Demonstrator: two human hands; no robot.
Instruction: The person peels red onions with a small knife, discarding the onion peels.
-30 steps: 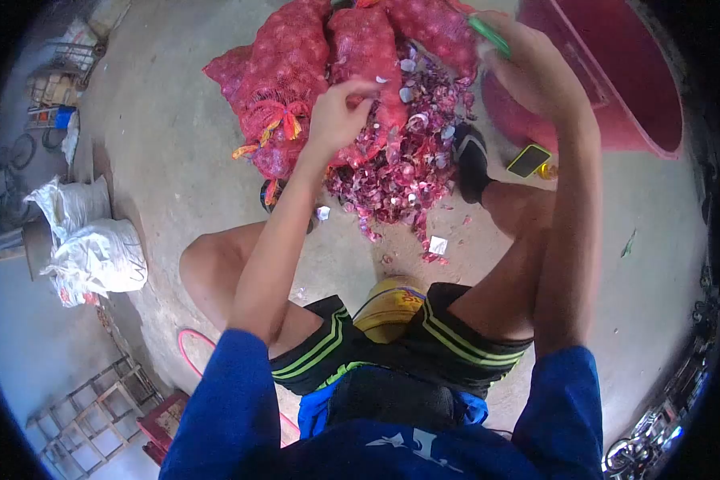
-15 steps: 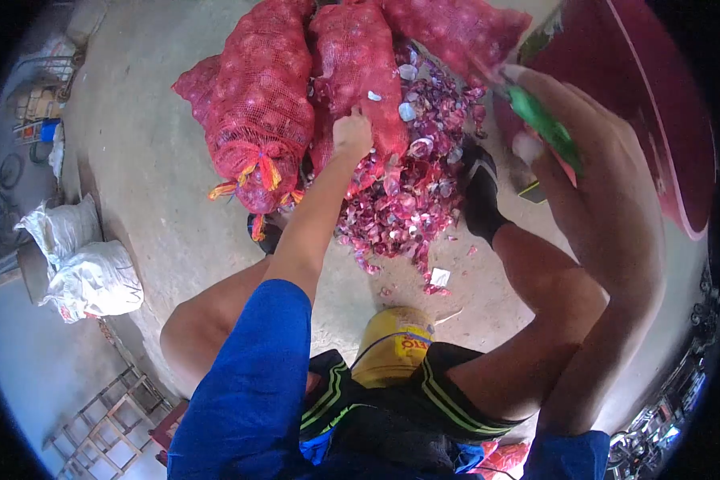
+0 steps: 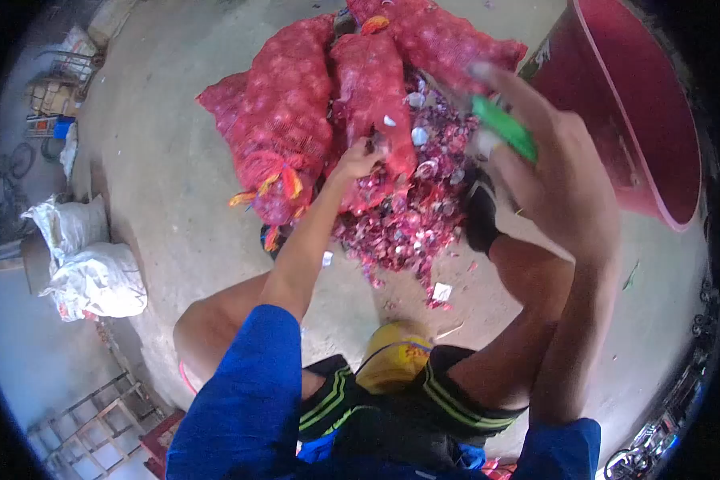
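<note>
My left hand [image 3: 358, 162] is at the lower part of the middle red mesh sack [image 3: 368, 76], its fingers closed round a dark purplish onion [image 3: 378, 144]. My right hand [image 3: 556, 164] is raised to the right of the peelings, smeared by motion. It grips a knife by its green handle [image 3: 504, 128]; the blade is too blurred to make out. Below and between my hands lies a heap of red onion skins [image 3: 404, 228], spread over the floor beside the sack.
A full mesh sack of onions [image 3: 288, 104] with orange ties stands at left, another sack [image 3: 448, 40] behind. A big maroon tub [image 3: 656, 120] is at right. A yellow bucket [image 3: 392, 360] sits between my legs. White sacks [image 3: 96, 276] and a ladder-like frame [image 3: 96, 420] are at far left.
My left hand has turned and shows a dark onion at its fingers. The right hand with the knife has moved left and a little down. The view has shifted slightly.
</note>
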